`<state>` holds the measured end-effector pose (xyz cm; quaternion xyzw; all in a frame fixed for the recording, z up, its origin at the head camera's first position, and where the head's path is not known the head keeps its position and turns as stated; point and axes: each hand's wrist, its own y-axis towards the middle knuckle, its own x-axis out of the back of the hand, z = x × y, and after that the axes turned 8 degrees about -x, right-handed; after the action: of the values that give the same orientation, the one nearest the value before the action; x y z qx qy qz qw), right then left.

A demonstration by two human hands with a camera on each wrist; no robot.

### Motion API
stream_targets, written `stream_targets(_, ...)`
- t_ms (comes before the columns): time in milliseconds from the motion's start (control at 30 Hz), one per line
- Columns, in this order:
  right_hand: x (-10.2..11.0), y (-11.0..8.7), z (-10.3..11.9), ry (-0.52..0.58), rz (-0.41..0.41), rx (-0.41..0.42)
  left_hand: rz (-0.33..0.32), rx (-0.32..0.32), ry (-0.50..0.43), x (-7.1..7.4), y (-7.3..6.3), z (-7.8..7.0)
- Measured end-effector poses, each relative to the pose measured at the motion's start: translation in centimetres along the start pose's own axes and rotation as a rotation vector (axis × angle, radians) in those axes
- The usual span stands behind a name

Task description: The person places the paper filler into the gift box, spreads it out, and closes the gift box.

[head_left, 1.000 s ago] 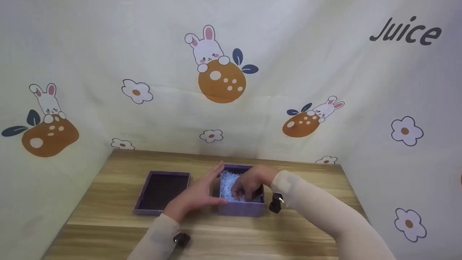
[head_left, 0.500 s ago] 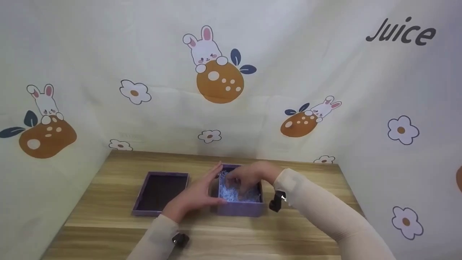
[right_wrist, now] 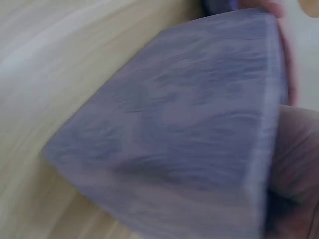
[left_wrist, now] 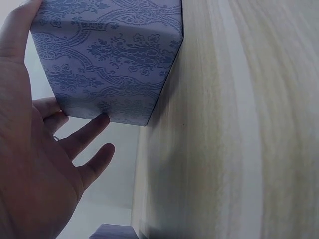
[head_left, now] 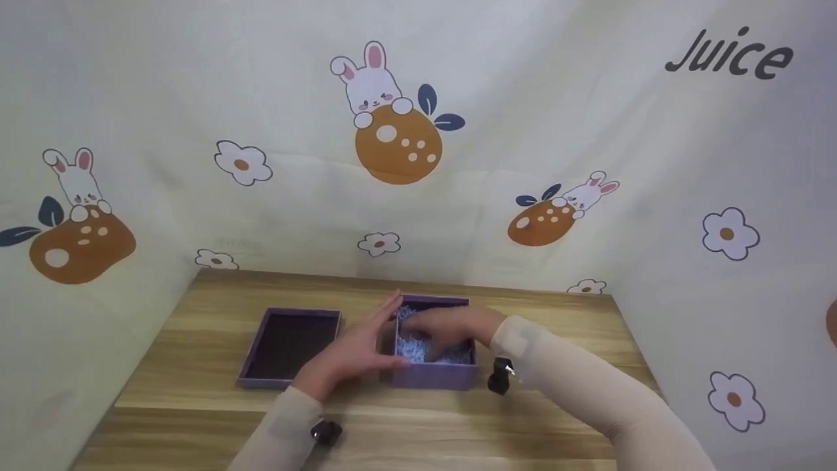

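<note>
A purple box with a damask pattern stands upright on the table, its top uncovered. Pale blue shredded paper fills its inside. My left hand spans the box's left side, thumb at the near corner and fingers at the far corner. In the left wrist view, fingers bend around the patterned wall. My right hand reaches down over the right wall into the shredded paper. Its fingertips are hidden in the box, so I cannot tell whether they hold anything.
Left of the box lies a purple lid, dark inside up, partly behind the left wrist. A wood-grain table carries both. Close behind and at the sides hangs a pale cloth printed with rabbits, oranges and flowers.
The right hand shifts about within the box, first working near the right, then lifting slightly left, now lower in the paper. The left hand stays at the box's left side.
</note>
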<state>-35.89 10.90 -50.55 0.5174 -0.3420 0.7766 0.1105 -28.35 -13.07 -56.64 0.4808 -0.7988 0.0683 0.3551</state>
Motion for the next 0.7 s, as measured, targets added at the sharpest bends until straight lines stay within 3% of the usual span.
stream_targets(200,1.5,-1.3,0.0,-0.131,-0.009,-0.022,-0.005,0.002,0.005,0.2,-0.2,-0.1)
stream_targets(467,-0.4,-0.8,0.2,-0.425,-0.114,0.040,-0.002,-0.010,0.001,0.3,-0.1,-0.3)
stream_targets(567,-0.4,-0.8,0.3,-0.415,-0.112,0.023,-0.001,0.000,0.005,0.3,-0.1,-0.2)
stream_targets(700,0.6,-1.6,0.3,-0.295,-0.057,-0.008,0.004,-0.002,-0.004,0.1,-0.1,-0.2)
